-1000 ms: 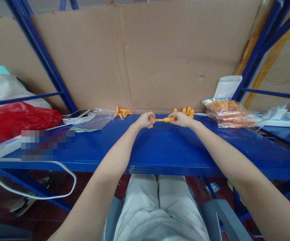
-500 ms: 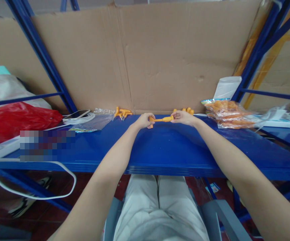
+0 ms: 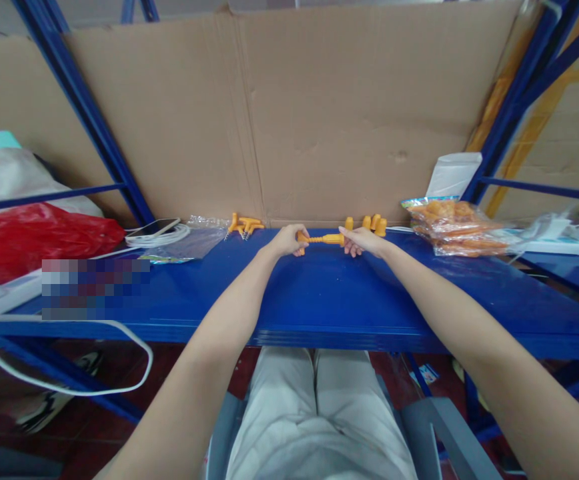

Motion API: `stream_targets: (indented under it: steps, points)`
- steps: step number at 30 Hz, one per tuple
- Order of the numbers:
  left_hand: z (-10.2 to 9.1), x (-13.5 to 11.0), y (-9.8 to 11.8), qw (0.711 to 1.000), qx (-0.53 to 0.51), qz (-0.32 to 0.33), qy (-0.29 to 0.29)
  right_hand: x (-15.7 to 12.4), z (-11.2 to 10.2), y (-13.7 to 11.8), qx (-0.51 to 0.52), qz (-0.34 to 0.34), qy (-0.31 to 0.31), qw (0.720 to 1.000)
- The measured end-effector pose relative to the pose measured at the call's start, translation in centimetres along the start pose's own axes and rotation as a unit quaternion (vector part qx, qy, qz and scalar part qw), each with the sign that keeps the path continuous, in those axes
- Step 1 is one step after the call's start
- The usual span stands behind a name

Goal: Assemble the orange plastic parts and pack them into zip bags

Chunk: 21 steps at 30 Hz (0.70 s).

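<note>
An orange plastic tool (image 3: 323,239) with a cross-handle at its left end, a twisted shaft and a thicker right end lies level between my hands, just above the table. My left hand (image 3: 288,241) is closed around the handle end. At the other end, my right hand (image 3: 362,241) pinches the thick part between thumb and fingers. Left of my left hand lie several orange handles with metal spirals (image 3: 245,225), like corkscrews. Just behind my right hand stand several small orange caps (image 3: 367,222).
Plastic bags of orange pieces (image 3: 462,227) are piled at the right. A flat clear bag (image 3: 194,240), a phone on a coiled white cable (image 3: 157,230) and a red bag (image 3: 44,237) are at the left. A cardboard sheet (image 3: 319,113) closes off the back of the blue table (image 3: 329,293).
My right hand has shifted its grip on the thick end, its thumb now on top and fingers lower, uncovering more of the orange caps. My left hand has stayed in place.
</note>
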State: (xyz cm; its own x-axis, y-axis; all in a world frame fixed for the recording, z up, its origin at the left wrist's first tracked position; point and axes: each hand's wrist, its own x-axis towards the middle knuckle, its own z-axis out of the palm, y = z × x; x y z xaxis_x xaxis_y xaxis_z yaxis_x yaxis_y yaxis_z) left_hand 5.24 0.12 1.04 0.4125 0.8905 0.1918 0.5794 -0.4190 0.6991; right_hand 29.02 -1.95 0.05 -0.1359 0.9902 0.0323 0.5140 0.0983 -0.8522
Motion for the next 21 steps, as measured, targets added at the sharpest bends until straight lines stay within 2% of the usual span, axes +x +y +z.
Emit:
stream_targets:
  steps: [6, 11, 16, 21]
  points:
    - [0.0, -0.1, 0.1, 1.000, 0.004, 0.006, 0.005, -0.4, 0.0, -0.2, 0.032, -0.008, 0.001, 0.999]
    - [0.0, -0.3, 0.4, 1.000, 0.004, 0.005, 0.007, -1.3, -0.4, -1.0, 0.054, 0.007, -0.045, 0.997]
    - [0.0, -0.3, 0.4, 1.000, 0.007, -0.003, 0.009, -1.3, -0.4, -1.0, 0.039, 0.005, -0.044, 0.998]
    - [0.1, -0.2, 0.3, 1.000, 0.001, -0.003, 0.013, -0.9, 0.1, -0.7, 0.072, 0.027, -0.045, 0.996]
